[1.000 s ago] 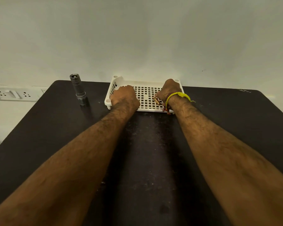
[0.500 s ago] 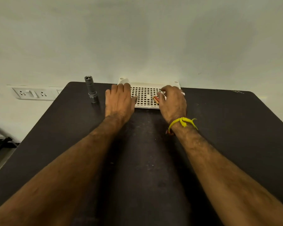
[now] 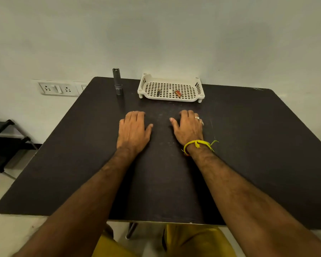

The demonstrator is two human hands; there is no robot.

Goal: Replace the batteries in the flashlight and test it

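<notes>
A grey metal flashlight stands upright near the table's far left edge. To its right sits a white perforated tray against the wall. Inside the tray lie a dark battery on the left and an orange-red battery on the right. My left hand and my right hand rest flat, palms down, on the black table, well in front of the tray. Both hold nothing. A yellow thread is tied around my right wrist.
A wall socket panel is on the wall left of the table. A dark stand sits on the floor at the left. The wall rises right behind the tray.
Both hands have drawn back from the tray toward me and lie flat on the table. The orange-red battery my right hand held now lies in the tray.
</notes>
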